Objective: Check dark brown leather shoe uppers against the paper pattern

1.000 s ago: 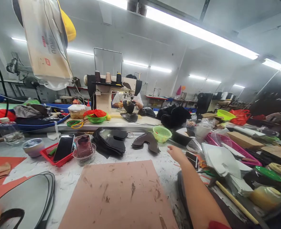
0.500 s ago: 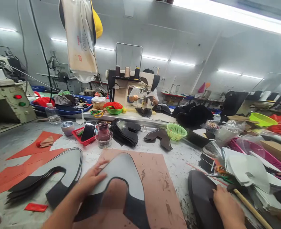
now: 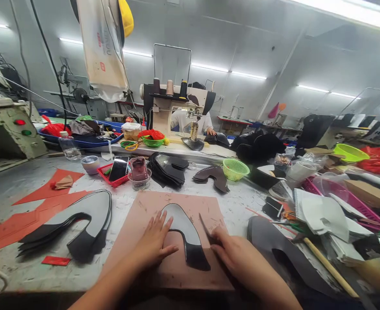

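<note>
A curved piece, light grey with black ends, lies on a pinkish-brown board. My left hand rests flat over its left side, fingers spread. To the right of the piece, my right hand is closed round a thin pointed blade, whose tip points away from me over the board. A stack of similar grey and black pieces lies left of the board. Dark curved pieces are stacked to the right, partly behind my right forearm.
Ahead are a red basket with a phone, a green basket and dark stacked pieces. A sewing machine stands beyond, with a person behind it. A wooden-handled tool lies at right.
My right hand has left the dark stack and now holds the blade over the board. My left hand has moved right and lies flatter on the curved piece. The view has shifted slightly.
</note>
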Tool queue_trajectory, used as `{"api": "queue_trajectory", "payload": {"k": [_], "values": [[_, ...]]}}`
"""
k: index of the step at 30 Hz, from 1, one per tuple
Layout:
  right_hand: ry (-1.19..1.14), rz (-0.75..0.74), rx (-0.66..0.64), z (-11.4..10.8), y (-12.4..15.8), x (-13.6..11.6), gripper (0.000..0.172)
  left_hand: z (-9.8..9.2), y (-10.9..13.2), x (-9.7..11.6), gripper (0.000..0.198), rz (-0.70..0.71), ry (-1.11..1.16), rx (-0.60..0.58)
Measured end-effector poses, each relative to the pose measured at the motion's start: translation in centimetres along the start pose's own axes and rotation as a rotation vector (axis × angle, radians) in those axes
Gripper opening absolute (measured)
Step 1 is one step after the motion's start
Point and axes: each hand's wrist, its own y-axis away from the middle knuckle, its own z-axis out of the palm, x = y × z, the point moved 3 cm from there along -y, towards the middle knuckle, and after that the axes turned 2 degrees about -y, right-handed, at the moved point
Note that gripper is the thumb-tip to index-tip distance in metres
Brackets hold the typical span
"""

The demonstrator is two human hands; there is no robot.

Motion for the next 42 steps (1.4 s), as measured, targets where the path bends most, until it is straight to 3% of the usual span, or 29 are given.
{"api": "queue_trajectory", "payload": {"k": [3,6,9,11,13,15,18,24,35,42], "values": [[-0.316,-0.246,0.061,-1.3,-0.2,-2.6,0.012,-1.7,0.1,1.0,0.091,0.126,0.425,-0.024],[-0.664,-0.300,0.084,-1.0,-2.9,-2.6,0.014,-3.2,0.6,1.4,0.080,0.160,0.866,-0.116],[-0.945,-0.209,0.059,1.7,-6.3,-1.2,0.015,-3.6,0.8,0.7,0.065,-0.042,1.122,-0.089],[-0.994,-0.106,0.020,4.3,-7.9,-0.2,0.026,-3.2,0.8,-0.2,0.062,-0.211,1.167,-0.039],[-0.929,-0.033,0.036,6.6,-8.7,0.6,0.043,-2.5,0.6,-1.0,0.062,-0.326,1.094,0.012],[-0.801,-0.050,0.131,7.8,-9.0,1.1,0.051,-2.0,0.2,-1.8,0.062,-0.341,0.901,0.107],[-0.616,-0.147,0.246,8.3,-9.4,1.4,0.043,-1.5,-0.9,-2.6,0.048,-0.248,0.529,0.227],[-0.422,-0.155,0.265,8.5,-10.1,1.7,0.034,-0.5,-1.9,-3.4,0.036,-0.205,0.108,0.203],[-0.350,-0.142,0.270,9.4,-10.7,2.2,0.034,-0.1,-2.3,-3.8,0.032,-0.274,-0.003,0.122],[-0.374,-0.157,0.266,9.5,-10.6,2.1,0.033,-0.1,-2.3,-3.8,0.032,-0.262,-0.009,0.134]]}}
